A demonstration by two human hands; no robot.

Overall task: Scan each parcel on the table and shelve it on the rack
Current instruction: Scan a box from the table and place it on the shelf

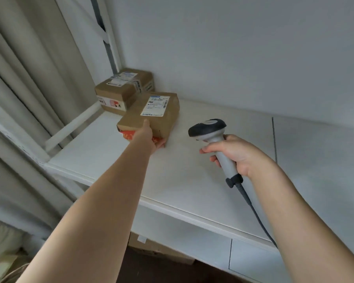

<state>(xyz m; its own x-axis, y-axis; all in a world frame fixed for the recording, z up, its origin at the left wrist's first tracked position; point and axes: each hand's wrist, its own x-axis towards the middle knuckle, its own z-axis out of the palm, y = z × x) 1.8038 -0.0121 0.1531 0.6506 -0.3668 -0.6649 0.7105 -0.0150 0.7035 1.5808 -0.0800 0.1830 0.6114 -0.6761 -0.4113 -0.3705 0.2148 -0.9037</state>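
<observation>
We had our left hand gripping the near end of a cardboard parcel, thumb on top and fingers beneath, the box resting on the white shelf with its shipping label facing up. A second cardboard parcel stood just behind it, in the shelf's far left corner beside the white rack post. Our right hand was closed around the handle of a grey barcode scanner, its dark head turned toward the held parcel, its cable trailing down past the shelf edge.
</observation>
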